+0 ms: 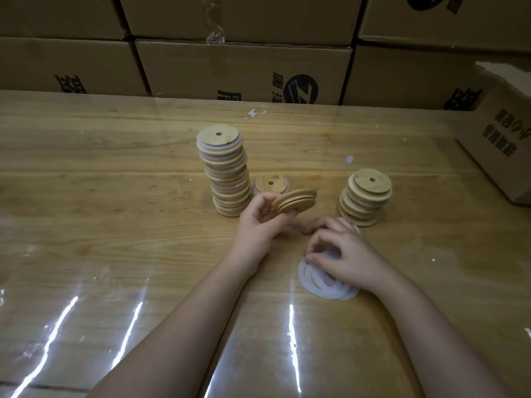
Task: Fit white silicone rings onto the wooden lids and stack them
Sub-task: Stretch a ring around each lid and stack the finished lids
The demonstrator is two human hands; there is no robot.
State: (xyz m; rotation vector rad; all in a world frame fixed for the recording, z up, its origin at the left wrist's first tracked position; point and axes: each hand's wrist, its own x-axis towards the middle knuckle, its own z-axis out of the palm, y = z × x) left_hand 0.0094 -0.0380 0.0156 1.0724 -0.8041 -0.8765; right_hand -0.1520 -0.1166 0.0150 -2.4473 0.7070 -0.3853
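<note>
On my feed the left hand pinches one wooden lid by its edge and holds it tilted above the table at centre. The lid is a pale round disc with a bare groove round its rim. The right hand lies with bent fingers on the pile of white silicone rings, near right; I cannot tell whether it grips one. Beyond the hands stands the tall stack of ringed lids, leaning a little, with a lone lid just beside it. A shorter stack stands to the right.
</note>
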